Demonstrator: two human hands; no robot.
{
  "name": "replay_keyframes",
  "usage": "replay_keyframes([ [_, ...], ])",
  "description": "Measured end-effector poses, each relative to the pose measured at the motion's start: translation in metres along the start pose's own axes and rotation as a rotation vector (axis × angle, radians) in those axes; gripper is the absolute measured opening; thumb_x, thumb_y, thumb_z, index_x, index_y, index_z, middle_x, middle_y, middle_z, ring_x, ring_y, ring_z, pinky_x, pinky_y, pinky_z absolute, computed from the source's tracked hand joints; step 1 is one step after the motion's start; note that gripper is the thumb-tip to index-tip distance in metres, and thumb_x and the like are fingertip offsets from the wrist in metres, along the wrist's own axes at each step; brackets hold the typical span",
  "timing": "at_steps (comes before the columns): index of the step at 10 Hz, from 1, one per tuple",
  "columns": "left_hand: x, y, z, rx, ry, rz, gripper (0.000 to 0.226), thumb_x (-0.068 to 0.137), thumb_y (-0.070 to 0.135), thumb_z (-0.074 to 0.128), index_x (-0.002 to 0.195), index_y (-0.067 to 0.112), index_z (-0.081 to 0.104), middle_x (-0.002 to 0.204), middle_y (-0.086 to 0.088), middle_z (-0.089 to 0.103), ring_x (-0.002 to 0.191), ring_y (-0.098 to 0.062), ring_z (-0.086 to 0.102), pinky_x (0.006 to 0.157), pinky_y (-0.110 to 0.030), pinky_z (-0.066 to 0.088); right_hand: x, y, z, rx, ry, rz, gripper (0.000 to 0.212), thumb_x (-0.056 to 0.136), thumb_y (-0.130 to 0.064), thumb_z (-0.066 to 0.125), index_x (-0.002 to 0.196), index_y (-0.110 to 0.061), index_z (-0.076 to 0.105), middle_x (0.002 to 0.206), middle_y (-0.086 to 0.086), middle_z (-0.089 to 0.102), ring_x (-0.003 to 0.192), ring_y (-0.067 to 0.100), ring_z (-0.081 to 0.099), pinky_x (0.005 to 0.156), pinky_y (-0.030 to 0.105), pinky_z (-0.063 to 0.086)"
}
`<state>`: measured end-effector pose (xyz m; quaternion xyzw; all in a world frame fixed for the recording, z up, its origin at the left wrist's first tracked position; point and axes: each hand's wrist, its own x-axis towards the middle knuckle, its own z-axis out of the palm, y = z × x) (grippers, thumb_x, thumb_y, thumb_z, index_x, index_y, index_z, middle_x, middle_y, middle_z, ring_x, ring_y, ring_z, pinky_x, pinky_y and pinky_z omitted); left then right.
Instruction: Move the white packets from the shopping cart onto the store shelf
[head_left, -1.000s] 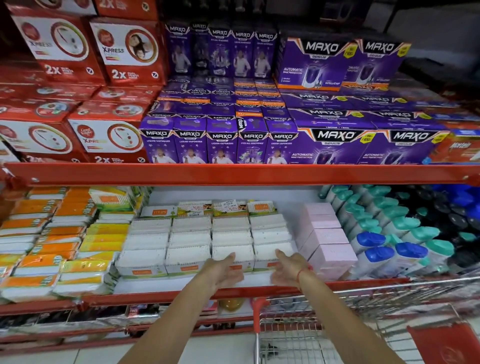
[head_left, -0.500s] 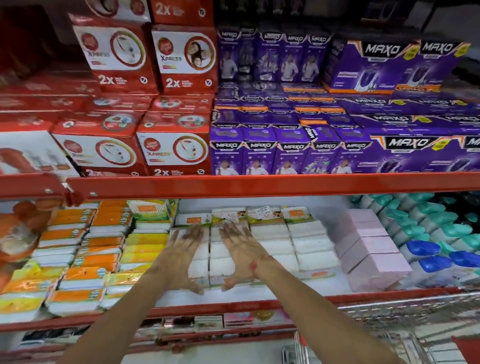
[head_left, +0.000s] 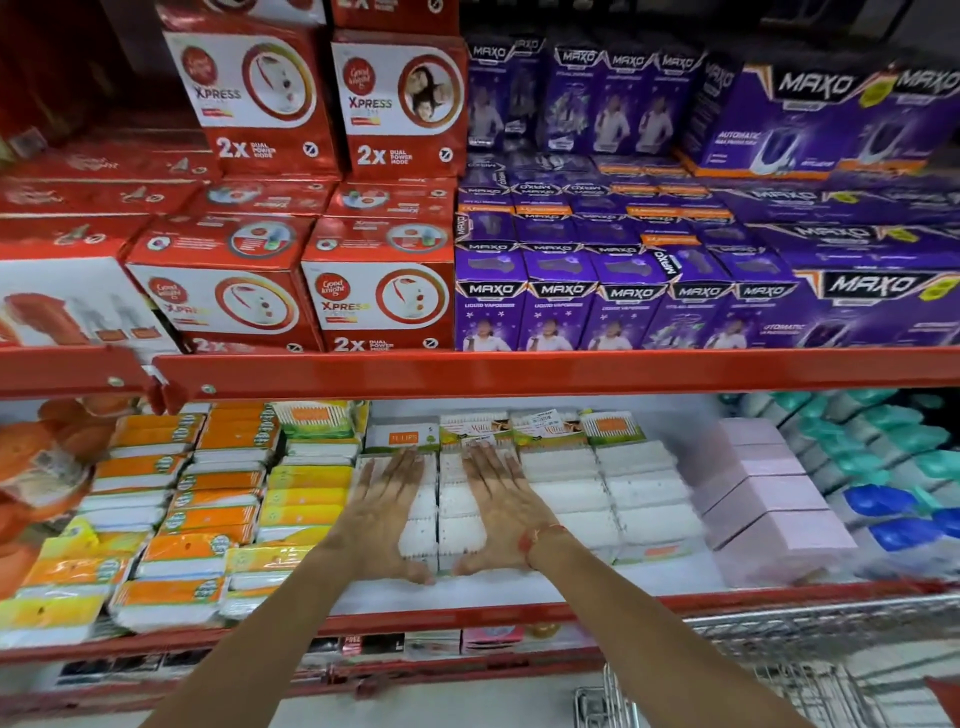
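Rows of white packets (head_left: 613, 499) lie stacked flat on the middle store shelf (head_left: 519, 613), between orange-yellow packs and pink boxes. My left hand (head_left: 387, 512) rests palm down on the left rows, fingers spread. My right hand (head_left: 501, 512), with a red thread at the wrist, lies flat on the neighbouring row, fingers spread too. Neither hand holds a packet; the thumbs meet near the front of the rows. The wire shopping cart (head_left: 810, 670) shows at the bottom right; its inside is out of sight.
Orange and yellow packs (head_left: 197, 519) fill the shelf's left. Pink boxes (head_left: 769, 499) and blue- and teal-capped bottles (head_left: 893, 488) stand at the right. Red boxes (head_left: 374, 291) and purple Maxo boxes (head_left: 623, 301) crowd the upper shelf above a red beam (head_left: 519, 371).
Both hands have moved left from the right rows' front edge and now lie flat on top of the left rows. The view has shifted left, so less of the cart shows.
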<state>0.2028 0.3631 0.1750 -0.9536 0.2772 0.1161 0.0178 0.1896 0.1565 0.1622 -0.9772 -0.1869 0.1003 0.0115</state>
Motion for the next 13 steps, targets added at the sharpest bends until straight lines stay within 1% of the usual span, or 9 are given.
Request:
replay_keyframes([
  [1, 0.004, 0.019, -0.005, -0.046, 0.096, 0.049, 0.152, 0.042, 0.097, 0.044, 0.146, 0.004, -0.018, 0.150, -0.006, -0.029, 0.143, -0.022, -0.025, 0.111, -0.042, -0.020, -0.012, 0.011, -0.008, 0.071, 0.030, -0.013, 0.135, 0.059, -0.084, 0.051, 0.147, -0.008, -0.019, 0.156, 0.010, -0.027, 0.143, 0.024, -0.027, 0.121, 0.046, -0.008],
  [3, 0.037, 0.089, -0.020, -0.109, 0.163, 0.152, 0.143, 0.052, 0.091, 0.049, 0.147, 0.007, -0.016, 0.156, -0.006, -0.023, 0.145, -0.019, -0.021, 0.115, -0.038, -0.019, -0.065, 0.094, -0.031, 0.095, 0.022, -0.015, 0.146, 0.041, -0.097, 0.035, 0.147, -0.010, -0.016, 0.155, 0.002, -0.026, 0.144, 0.018, -0.021, 0.123, 0.042, -0.004],
  [5, 0.079, 0.160, -0.021, 0.013, 0.063, 0.190, 0.136, 0.061, 0.081, 0.056, 0.146, 0.006, -0.020, 0.151, -0.006, -0.030, 0.144, -0.025, -0.023, 0.120, -0.045, -0.013, -0.105, 0.171, -0.019, 0.002, -0.113, 0.070, 0.149, 0.048, -0.069, 0.076, 0.147, -0.009, -0.018, 0.155, 0.007, -0.025, 0.144, 0.022, -0.022, 0.120, 0.041, -0.011],
  [7, 0.089, 0.174, -0.019, 0.069, 0.011, 0.103, 0.121, 0.076, 0.059, 0.063, 0.146, 0.000, -0.017, 0.157, -0.018, -0.019, 0.145, -0.031, -0.017, 0.120, -0.041, -0.009, -0.106, 0.170, -0.001, -0.041, -0.006, 0.085, 0.135, 0.063, -0.046, 0.080, 0.146, -0.005, -0.018, 0.157, 0.009, -0.020, 0.146, 0.028, -0.017, 0.115, 0.040, -0.013],
  [9, 0.085, 0.183, -0.023, 0.120, -0.022, 0.067, 0.122, 0.077, 0.057, 0.063, 0.144, -0.003, -0.018, 0.156, -0.021, -0.020, 0.144, -0.035, -0.018, 0.116, -0.043, -0.013, -0.106, 0.168, -0.001, -0.071, -0.030, 0.100, 0.134, 0.066, -0.046, 0.079, 0.132, -0.009, -0.033, 0.158, 0.014, -0.019, 0.145, 0.028, -0.019, 0.114, 0.041, -0.016],
  [10, 0.081, 0.187, -0.026, 0.114, -0.043, 0.052, 0.124, 0.075, 0.056, 0.065, 0.144, -0.003, -0.019, 0.155, -0.021, -0.021, 0.144, -0.035, -0.019, 0.119, -0.044, -0.010, -0.110, 0.164, -0.008, -0.082, -0.047, 0.110, 0.138, 0.064, -0.051, 0.078, 0.137, -0.006, -0.030, 0.157, 0.014, -0.020, 0.145, 0.028, -0.019, 0.117, 0.043, -0.012],
  [11, 0.070, 0.190, -0.032, 0.055, 0.003, 0.055, 0.117, 0.078, 0.053, 0.064, 0.146, 0.000, -0.016, 0.157, -0.016, -0.020, 0.145, -0.030, -0.018, 0.119, -0.039, -0.010, -0.122, 0.153, -0.021, -0.054, -0.016, 0.122, 0.128, 0.070, -0.055, 0.072, 0.146, -0.004, -0.017, 0.158, 0.014, -0.018, 0.146, 0.027, -0.016, 0.122, 0.043, -0.005],
  [12, 0.046, 0.190, -0.053, -0.089, 0.105, 0.081, 0.080, 0.094, 0.046, 0.044, 0.150, 0.008, 0.003, 0.161, -0.009, 0.002, 0.148, -0.021, 0.000, 0.121, -0.032, 0.002, -0.145, 0.139, -0.052, 0.091, 0.012, 0.087, 0.087, 0.089, -0.045, 0.056, 0.150, -0.008, 0.006, 0.161, 0.009, 0.006, 0.148, 0.021, 0.006, 0.120, 0.033, 0.011],
  [13, 0.024, 0.187, -0.078, -0.174, 0.334, 0.129, 0.053, 0.098, 0.045, 0.022, 0.136, 0.016, 0.044, 0.141, -0.003, 0.050, 0.131, -0.020, 0.045, 0.106, -0.035, 0.043, -0.163, 0.128, -0.083, 0.164, 0.208, 0.076, 0.048, 0.097, -0.041, 0.042, 0.141, -0.020, 0.039, 0.147, 0.002, 0.044, 0.135, 0.019, 0.041, 0.105, 0.035, 0.041],
])
